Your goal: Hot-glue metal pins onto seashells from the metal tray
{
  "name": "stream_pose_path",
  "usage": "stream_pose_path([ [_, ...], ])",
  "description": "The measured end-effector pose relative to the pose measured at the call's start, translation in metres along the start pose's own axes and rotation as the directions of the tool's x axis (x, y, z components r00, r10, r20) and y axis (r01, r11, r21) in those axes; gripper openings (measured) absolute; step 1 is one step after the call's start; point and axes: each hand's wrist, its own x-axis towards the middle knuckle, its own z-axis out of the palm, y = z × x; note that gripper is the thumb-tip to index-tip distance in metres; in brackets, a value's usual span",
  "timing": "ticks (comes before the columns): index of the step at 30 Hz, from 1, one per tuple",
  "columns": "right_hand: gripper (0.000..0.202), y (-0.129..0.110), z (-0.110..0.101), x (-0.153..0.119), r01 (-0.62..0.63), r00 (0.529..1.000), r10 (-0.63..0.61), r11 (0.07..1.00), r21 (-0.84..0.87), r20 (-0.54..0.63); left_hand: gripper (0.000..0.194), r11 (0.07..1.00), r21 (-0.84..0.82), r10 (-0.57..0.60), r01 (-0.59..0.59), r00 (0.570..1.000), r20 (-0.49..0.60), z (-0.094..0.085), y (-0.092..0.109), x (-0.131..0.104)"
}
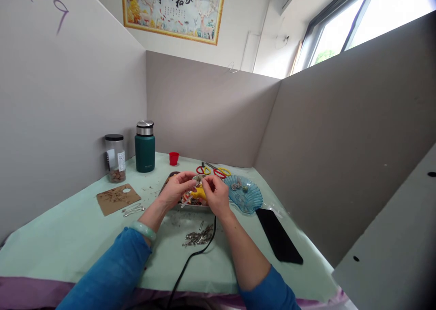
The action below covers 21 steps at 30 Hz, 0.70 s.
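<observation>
My left hand [179, 187] and my right hand [216, 194] meet above a metal tray [194, 208]. Between their fingertips is a small grey-green piece [197, 179], too small to make out exactly. The fingers of both hands are closed in a pinch on it. Below them in the tray lies a yellow object [199, 193] among small coloured bits, partly hidden by the hands. Nearer to me, a heap of small silver metal clips [199, 236] lies on the cloth, beside a black cord [194, 254] running from the tray to the front edge.
Right of the tray are a blue shell-shaped plate [250, 201] with small pieces and a black flat slab [279, 235]. Scissors [221, 171] and a red cup [174, 159] stand behind. To the left are a green flask [145, 151], a jar [116, 160] and brown card [117, 201].
</observation>
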Motion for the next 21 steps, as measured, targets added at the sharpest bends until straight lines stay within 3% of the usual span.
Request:
stream_pose_path([
  [3,0.014,0.0007,0.0009,-0.0015,0.046,0.999,-0.046,0.998,-0.038,0.002,0.037,1.0,0.013,0.017,-0.017,1.0,0.002,0.0015,0.0009,-0.0006],
  [21,0.015,0.0005,0.0042,-0.0029,-0.058,0.998,0.058,0.998,0.007,-0.013,0.04,0.999,-0.039,-0.001,0.001,1.0,-0.002,0.002,0.0002,-0.0015],
])
